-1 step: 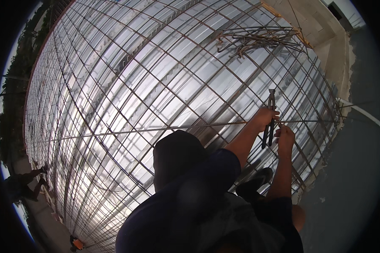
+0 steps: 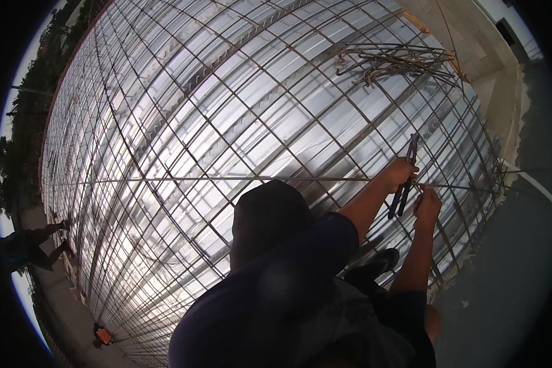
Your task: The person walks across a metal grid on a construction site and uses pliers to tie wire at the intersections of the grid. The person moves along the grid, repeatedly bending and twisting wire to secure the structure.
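Observation:
A pair of dark tying pincers [image 2: 412,149] is in my left hand [image 2: 402,173], whose fingers wrap round it near the middle. Its jaws point away from me, and its two handles hang below the hand. My right hand [image 2: 428,205] is beside the handles with its fingers pinched together. Whatever it pinches is too small to make out. Both hands are just above a steel rebar mesh [image 2: 325,178], close to where bars cross. Beneath the mesh lies ribbed metal decking [image 2: 276,132].
Loose bent bars [image 2: 405,61] are heaped on the mesh at the far right. A grey surface [image 2: 503,270] and a pale pipe [image 2: 527,178] lie to the right. One person [image 2: 37,245] is at the left edge, and something orange [image 2: 104,335] is at the lower left.
The whole scene has shifted right in the picture as my view turned. My left hand still grips the pincers, and my right hand stays closed beside them.

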